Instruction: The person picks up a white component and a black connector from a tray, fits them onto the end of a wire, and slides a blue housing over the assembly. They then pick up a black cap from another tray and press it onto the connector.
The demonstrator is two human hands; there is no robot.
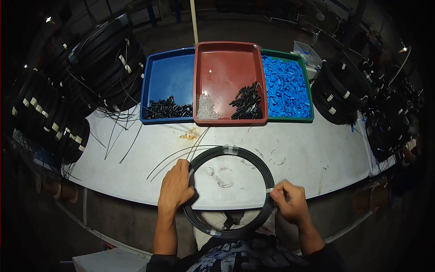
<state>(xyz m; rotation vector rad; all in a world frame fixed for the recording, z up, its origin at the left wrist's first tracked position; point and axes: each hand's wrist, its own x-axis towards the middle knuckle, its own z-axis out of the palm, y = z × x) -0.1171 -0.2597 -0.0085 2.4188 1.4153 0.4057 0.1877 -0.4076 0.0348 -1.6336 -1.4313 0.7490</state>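
Observation:
A coil of black cable (259, 162) lies half on the white table, its near part overhanging the front edge above my lap. Clear or white tape binds it at several places. My left hand (176, 186) is closed around the coil's left side. On the opposite side, my right hand (291, 199) has its fingers pinched at a white tape band (270, 190) wrapped round the coil. Loose cable ends (167, 159) spread from the coil's upper left over the tabletop.
Behind the coil stand a blue tray (170, 75) with short black pieces, a red tray (229, 68) with clear and black parts, and a green tray (309, 97) full of blue pieces (286, 86). Stacked cable coils (106, 68) rise at left; more coils (337, 93) sit at right.

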